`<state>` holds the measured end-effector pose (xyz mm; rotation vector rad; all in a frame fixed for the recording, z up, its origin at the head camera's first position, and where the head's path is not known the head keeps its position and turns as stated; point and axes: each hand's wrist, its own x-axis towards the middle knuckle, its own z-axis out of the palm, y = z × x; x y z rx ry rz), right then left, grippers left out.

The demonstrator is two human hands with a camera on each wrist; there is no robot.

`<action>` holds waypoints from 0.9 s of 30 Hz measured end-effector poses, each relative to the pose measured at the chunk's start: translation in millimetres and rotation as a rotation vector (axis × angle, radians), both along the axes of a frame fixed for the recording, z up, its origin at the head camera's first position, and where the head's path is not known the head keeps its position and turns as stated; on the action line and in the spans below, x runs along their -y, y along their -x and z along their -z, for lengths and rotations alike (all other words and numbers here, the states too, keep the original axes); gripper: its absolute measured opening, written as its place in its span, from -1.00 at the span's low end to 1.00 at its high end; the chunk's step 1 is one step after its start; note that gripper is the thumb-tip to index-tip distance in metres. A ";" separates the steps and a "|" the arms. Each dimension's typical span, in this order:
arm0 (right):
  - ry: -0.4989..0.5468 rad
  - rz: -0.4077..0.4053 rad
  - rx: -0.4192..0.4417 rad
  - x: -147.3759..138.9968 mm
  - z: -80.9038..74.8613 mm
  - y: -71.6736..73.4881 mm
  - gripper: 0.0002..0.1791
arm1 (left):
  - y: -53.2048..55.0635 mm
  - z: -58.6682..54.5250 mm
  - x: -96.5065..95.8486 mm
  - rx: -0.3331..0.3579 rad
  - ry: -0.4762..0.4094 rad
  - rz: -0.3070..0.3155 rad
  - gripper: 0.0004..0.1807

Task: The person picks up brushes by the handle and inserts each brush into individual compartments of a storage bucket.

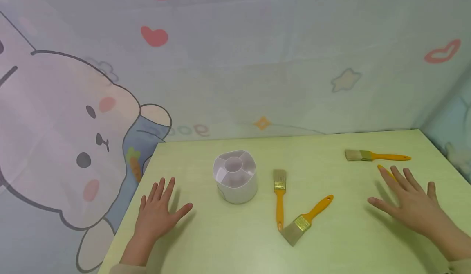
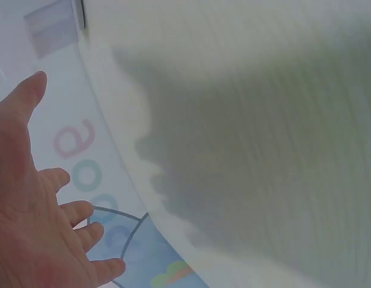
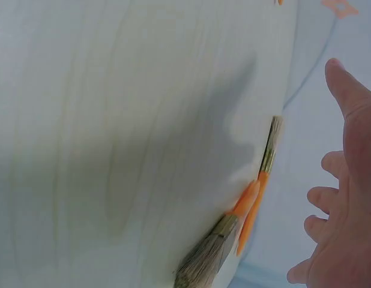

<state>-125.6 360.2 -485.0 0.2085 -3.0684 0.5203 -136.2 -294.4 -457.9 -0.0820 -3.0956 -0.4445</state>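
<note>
My left hand [image 1: 156,214] hovers over the left side of the table with fingers spread, holding nothing; its shadow falls on the tabletop in the left wrist view. On the right, my right hand [image 1: 416,202] is spread above the table too. It partly covers a paintbrush [image 1: 385,171], of which only some orange handle shows in the head view; the right wrist view shows its bristles [image 3: 200,261]. Behind it lies another paintbrush [image 1: 390,157]. Two more paintbrushes, one upright in view [image 1: 279,200] and one slanted [image 1: 307,221], lie mid-table. A white round divided holder [image 1: 235,178] stands left of them.
The pale yellow-green table [image 1: 235,249] ends at a back edge against a hanging cloth [image 1: 250,81] printed with hearts, stars and a large cartoon animal. The cloth also runs along the left and right sides.
</note>
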 end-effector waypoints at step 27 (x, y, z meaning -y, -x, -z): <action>0.143 -0.150 0.084 53.1 -39.8 39.1 0.12 | 37.0 -14.2 -29.7 -0.041 -0.263 0.134 0.30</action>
